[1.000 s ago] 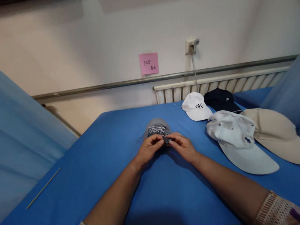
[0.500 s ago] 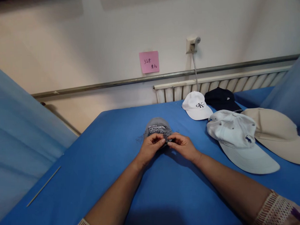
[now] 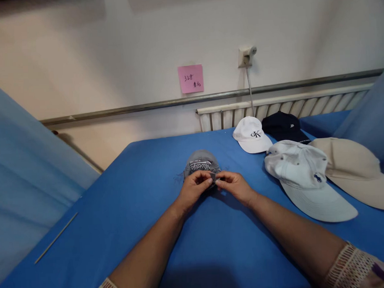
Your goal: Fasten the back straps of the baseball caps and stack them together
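A grey cap (image 3: 202,158) with white lettering and frayed edges lies on the blue-covered table (image 3: 131,196), straight in front of me. My left hand (image 3: 196,183) pinches a short dark grey strap (image 3: 213,176) at the cap's near side between thumb and fingers. From the other side, my right hand (image 3: 233,184) pinches the strap's right end, its thumb and forefinger pressed together. The fingertips of both hands are close to each other. Part of the cap's near edge is hidden behind my hands.
To the right sit a white cap (image 3: 251,135), a black cap (image 3: 284,126), a pale blue cap (image 3: 298,169) and a beige cap (image 3: 353,167). A thin stick (image 3: 56,238) lies at the left edge. Behind the table are a radiator (image 3: 229,117) and a metal rail (image 3: 153,106).
My right hand's fingers have shifted slightly along the strap. Both hands stay at the grey cap, and the other caps have not moved.
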The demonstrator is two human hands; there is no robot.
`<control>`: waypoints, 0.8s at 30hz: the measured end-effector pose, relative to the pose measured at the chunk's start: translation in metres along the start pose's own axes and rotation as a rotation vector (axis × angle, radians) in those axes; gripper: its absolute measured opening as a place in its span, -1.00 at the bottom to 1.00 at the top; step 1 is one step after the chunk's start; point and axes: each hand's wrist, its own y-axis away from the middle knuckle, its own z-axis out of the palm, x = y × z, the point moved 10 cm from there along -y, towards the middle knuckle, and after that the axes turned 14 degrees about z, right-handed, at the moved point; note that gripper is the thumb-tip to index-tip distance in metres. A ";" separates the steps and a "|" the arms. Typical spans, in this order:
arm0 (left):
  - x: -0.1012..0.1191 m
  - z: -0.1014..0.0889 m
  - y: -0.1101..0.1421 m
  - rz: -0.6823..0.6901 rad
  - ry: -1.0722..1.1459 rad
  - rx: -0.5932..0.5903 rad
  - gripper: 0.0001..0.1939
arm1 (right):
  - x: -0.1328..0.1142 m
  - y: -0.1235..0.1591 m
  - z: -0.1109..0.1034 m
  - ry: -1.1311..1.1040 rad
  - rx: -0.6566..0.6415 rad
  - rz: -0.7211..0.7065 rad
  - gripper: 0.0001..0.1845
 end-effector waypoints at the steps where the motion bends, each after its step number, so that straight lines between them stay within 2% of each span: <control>1: 0.000 0.000 0.000 0.001 0.011 -0.002 -0.76 | 0.001 0.000 0.001 -0.002 -0.011 0.018 -0.72; 8: 0.001 0.007 0.003 0.009 0.000 -0.084 -0.82 | 0.006 -0.001 0.001 -0.049 -0.026 0.055 -0.71; 11: -0.005 0.007 0.004 -0.030 0.002 -0.103 -0.77 | 0.009 -0.001 0.000 -0.080 -0.025 0.057 -0.72; 15: -0.014 0.004 0.006 -0.107 0.104 -0.069 -0.71 | 0.013 -0.002 0.000 -0.150 -0.048 0.074 -0.70; 17: -0.016 0.001 0.006 -0.120 0.124 -0.045 -0.75 | 0.014 -0.002 0.000 -0.178 -0.057 0.088 -0.70; 24: -0.010 -0.002 0.005 -0.102 0.053 -0.030 -0.79 | 0.011 -0.001 -0.002 -0.168 -0.056 0.076 -0.72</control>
